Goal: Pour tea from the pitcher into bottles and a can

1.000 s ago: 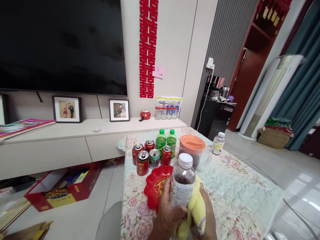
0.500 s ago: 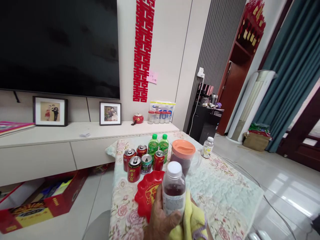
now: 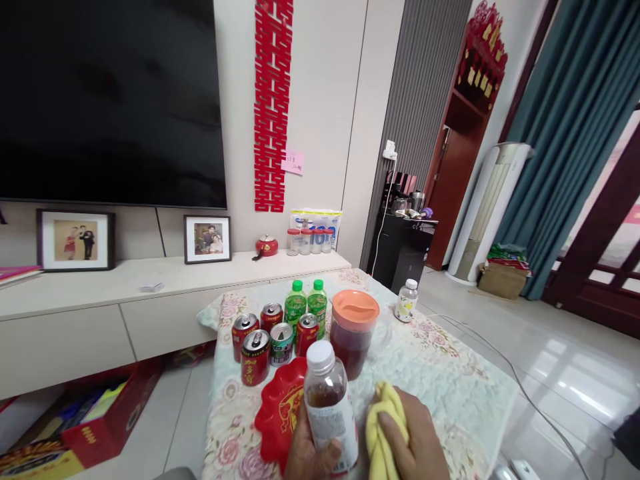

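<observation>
Left hand (image 3: 306, 459) gripping the bottle (image 3: 330, 419), right hand (image 3: 419, 433) a cloth (image 3: 383, 430), any forward swing risked toppling the pitcher (image 3: 353, 347) behind the bottle.

Teal curtain (image 3: 570, 127), glossy tiled floor (image 3: 560, 353)

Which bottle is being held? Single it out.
The white-capped bottle in the left hand, nearest the camera; the far bottle and two green-capped bottles stand unheld on the table.

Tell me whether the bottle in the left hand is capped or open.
Capped: a white cap covers the mouth of the clear plastic bottle that the left hand holds.
</observation>
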